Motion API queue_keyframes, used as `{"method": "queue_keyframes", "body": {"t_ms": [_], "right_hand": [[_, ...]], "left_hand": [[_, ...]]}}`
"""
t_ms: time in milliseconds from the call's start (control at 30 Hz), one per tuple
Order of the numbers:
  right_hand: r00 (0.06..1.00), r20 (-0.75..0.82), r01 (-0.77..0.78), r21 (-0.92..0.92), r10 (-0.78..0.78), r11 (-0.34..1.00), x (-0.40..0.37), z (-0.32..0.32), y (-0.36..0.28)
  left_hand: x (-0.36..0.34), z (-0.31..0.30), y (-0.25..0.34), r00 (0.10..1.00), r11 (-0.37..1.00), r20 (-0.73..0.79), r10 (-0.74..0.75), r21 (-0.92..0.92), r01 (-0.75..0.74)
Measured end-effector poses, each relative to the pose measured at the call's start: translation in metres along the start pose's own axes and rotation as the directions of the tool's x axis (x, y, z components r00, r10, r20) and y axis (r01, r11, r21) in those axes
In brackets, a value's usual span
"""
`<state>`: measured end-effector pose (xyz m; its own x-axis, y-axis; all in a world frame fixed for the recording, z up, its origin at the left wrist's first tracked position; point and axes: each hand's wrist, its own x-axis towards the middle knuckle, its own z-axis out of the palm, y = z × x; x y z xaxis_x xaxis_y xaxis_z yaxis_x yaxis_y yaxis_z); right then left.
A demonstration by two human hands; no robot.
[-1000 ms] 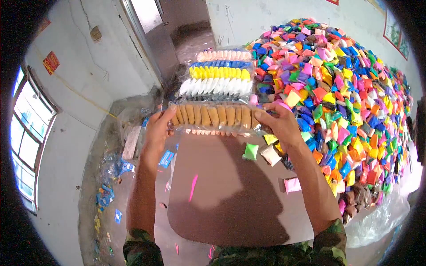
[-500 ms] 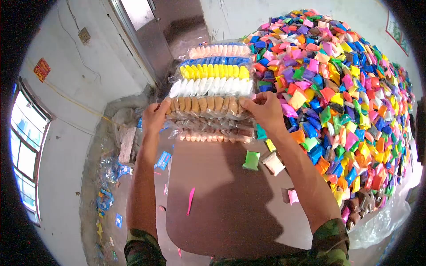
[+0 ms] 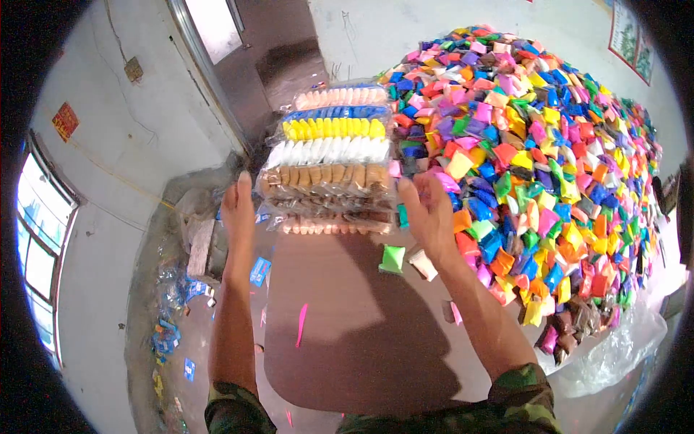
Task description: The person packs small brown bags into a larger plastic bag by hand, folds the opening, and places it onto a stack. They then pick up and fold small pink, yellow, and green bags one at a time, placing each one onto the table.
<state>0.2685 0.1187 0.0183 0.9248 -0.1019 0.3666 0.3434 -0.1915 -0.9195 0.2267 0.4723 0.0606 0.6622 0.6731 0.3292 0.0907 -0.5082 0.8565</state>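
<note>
On the far end of a brown tabletop [image 3: 325,304] lie clear plastic packs in rows, each filled with small pouches of one colour. The brown pack [image 3: 325,176] is on top near the front, with a white pack [image 3: 325,152], a yellow pack [image 3: 332,129] and a blue pack [image 3: 336,113] behind it. A peach pack [image 3: 332,223] lies at the front. My left hand [image 3: 238,206] is open just left of the brown pack, fingers extended. At its right end my right hand [image 3: 428,210] is open, thumb apart from the fingers. Neither hand holds anything.
A huge heap of coloured pouches [image 3: 535,173] rises on the right, above clear plastic sheeting [image 3: 614,362]. A green pouch [image 3: 392,259] and a pink strip [image 3: 301,325] lie on the table. Blue wrappers [image 3: 166,336] litter the floor at left, near a wooden board [image 3: 200,247].
Both hands have let go of the brown pack's ends and moved apart from it. The brown pack now rests on the row. The view has shifted slightly.
</note>
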Motion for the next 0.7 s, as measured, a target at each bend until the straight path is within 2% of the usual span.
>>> {"method": "queue_keyframes", "body": {"t_ms": [33,100,167,233,300,333,367,433,533,567,633,667,700], "right_hand": [[0.998,0.063,-0.021,0.117,0.013,0.993,-0.026,-0.015,-0.022],[0.942,0.302,-0.170,0.055,0.146,0.984,-0.079,-0.046,-0.054],[0.905,0.420,-0.080,0.020,0.064,0.997,-0.137,-0.064,-0.041],[0.823,0.558,-0.088,-0.054,0.103,0.995,-0.184,-0.091,-0.049],[0.822,0.570,0.043,-0.048,-0.008,0.998,-0.223,-0.110,-0.031],[0.812,0.579,0.111,-0.037,-0.069,0.993,-0.239,-0.118,-0.025],[0.825,0.563,0.067,-0.025,-0.042,0.997,-0.252,-0.127,-0.026],[0.846,0.533,-0.006,0.009,0.001,1.000,-0.268,-0.144,-0.026],[0.881,0.466,-0.039,-0.099,0.081,0.994,-0.286,-0.165,-0.019],[0.883,0.456,-0.051,-0.136,0.108,0.989,-0.291,-0.171,-0.019],[0.885,0.441,-0.066,-0.199,0.149,0.978,-0.295,-0.181,-0.019],[0.902,0.423,-0.025,-0.158,0.090,0.987,-0.299,-0.181,-0.015],[0.915,0.402,0.018,-0.118,0.031,0.993,-0.303,-0.179,-0.008]], "left_hand": [[-0.012,-0.008,-0.006,0.994,0.993,-0.013,0.110,0.042,-0.110],[-0.052,-0.024,-0.004,0.968,0.968,0.053,0.246,0.030,-0.248],[-0.103,-0.036,-0.016,0.976,0.986,0.145,0.161,0.028,-0.167],[-0.160,-0.046,-0.012,0.926,0.936,0.167,0.338,0.047,-0.350],[-0.216,-0.059,-0.021,0.931,0.950,0.274,0.243,0.129,-0.286],[-0.246,-0.063,-0.012,0.927,0.959,0.306,0.215,0.111,-0.259],[-0.276,-0.065,-0.004,0.924,0.968,0.332,0.188,0.096,-0.231],[-0.320,-0.069,-0.010,0.906,0.951,0.390,0.165,0.181,-0.251],[-0.362,-0.070,0.009,0.881,0.985,0.463,0.101,0.079,-0.154],[-0.369,-0.070,0.015,0.840,0.997,0.538,0.067,-0.017,-0.069],[-0.381,-0.069,0.045,0.795,0.976,0.586,0.156,-0.213,-0.035],[-0.386,-0.068,0.070,0.773,0.953,0.601,0.201,-0.303,-0.013],[-0.391,-0.063,0.093,0.777,0.881,0.553,0.301,-0.473,-0.005]]}}
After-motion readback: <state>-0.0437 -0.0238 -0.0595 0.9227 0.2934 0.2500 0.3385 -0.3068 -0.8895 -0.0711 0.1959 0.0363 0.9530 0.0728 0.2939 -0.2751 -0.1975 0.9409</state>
